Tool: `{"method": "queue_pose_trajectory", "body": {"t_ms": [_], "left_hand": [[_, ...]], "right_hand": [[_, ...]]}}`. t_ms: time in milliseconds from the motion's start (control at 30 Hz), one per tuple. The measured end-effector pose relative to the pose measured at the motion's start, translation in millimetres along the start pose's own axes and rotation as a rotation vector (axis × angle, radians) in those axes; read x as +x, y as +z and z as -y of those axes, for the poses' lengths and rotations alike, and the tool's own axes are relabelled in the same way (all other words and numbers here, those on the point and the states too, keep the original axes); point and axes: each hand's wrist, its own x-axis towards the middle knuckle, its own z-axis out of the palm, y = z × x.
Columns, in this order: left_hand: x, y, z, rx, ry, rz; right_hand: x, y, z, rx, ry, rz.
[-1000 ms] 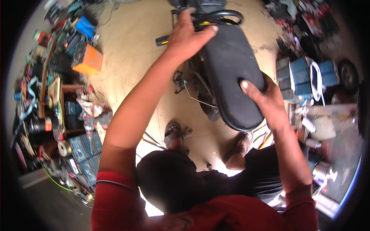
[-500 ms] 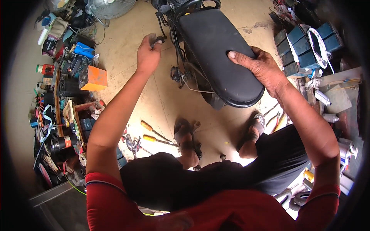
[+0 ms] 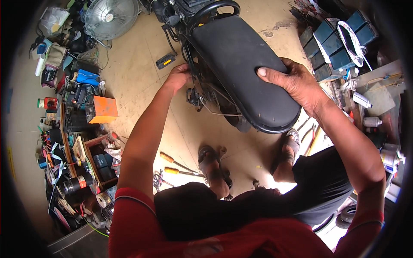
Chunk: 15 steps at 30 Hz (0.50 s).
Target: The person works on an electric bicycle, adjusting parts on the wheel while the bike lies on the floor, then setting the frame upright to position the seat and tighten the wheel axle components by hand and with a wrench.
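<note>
A long black padded seat (image 3: pixel 241 60) with a black loop handle (image 3: pixel 215 8) lies over a dark two-wheeled machine's frame and cables (image 3: pixel 193 56). My right hand (image 3: pixel 292 86) is shut on the seat's right edge, thumb on top. My left hand (image 3: pixel 180 75) is curled at the cables left of the seat; its fingertips and anything in them are hidden. Just above it is a black pedal with a yellow reflector (image 3: pixel 165 61). Bent metal rods (image 3: pixel 219 109) show under the seat, beside the left side.
A silver fan (image 3: pixel 109 17), cluttered tools and an orange box (image 3: pixel 101 109) line the left. Blue-grey battery blocks (image 3: pixel 340 43), cans (image 3: pixel 361 99) and tyres (image 3: pixel 344 217) are at right. Yellow-handled tools (image 3: pixel 172 170) lie by my sandalled feet (image 3: pixel 208 167).
My left hand left the seat's far end, held a small dark part, then moved down to the cables. My right hand stays on the seat, which swung leftward at its far end.
</note>
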Motion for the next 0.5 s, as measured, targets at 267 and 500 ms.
{"method": "queue_pose_trajectory", "body": {"t_ms": [267,500], "left_hand": [[6,7,18,0.132,0.092,0.005],[-6,-3,38,-0.122,-0.039,-0.116]], "right_hand": [[0,4,7,-0.015,0.023,-0.007],[-5,15,5,-0.008,0.001,-0.025]]}}
